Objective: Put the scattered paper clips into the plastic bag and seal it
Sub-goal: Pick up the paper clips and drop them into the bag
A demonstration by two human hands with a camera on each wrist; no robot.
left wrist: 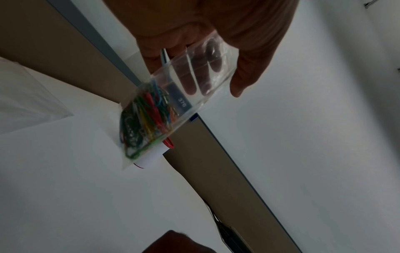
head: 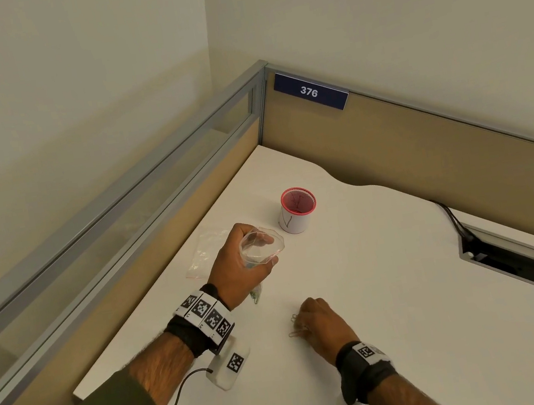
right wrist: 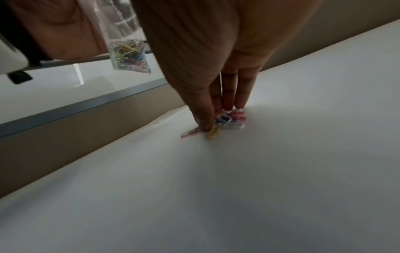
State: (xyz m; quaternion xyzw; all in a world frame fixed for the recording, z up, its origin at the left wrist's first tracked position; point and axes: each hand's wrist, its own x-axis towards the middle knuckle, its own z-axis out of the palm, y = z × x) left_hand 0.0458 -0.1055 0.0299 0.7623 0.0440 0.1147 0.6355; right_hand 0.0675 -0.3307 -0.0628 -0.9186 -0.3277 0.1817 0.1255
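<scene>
My left hand (head: 234, 269) holds a small clear plastic bag (head: 260, 248) above the white desk (head: 390, 270), fingers curled round its upper part and its mouth spread wide. Several coloured paper clips (left wrist: 147, 123) lie bunched in the bag's hanging bottom (right wrist: 129, 56). My right hand (head: 321, 319) is down on the desk near the front. Its thumb (right wrist: 203, 119) and fingertips pinch a small pile of loose paper clips (right wrist: 231, 119), red, blue, white and yellow. A few clips (head: 296, 326) show at the hand's left side.
A white cup with a red rim (head: 298, 209) stands just behind the bag. A second clear bag (head: 207, 253) lies flat to the left. Partition walls close the desk's left and back. A cable slot (head: 528, 267) with a black cable cuts the right side.
</scene>
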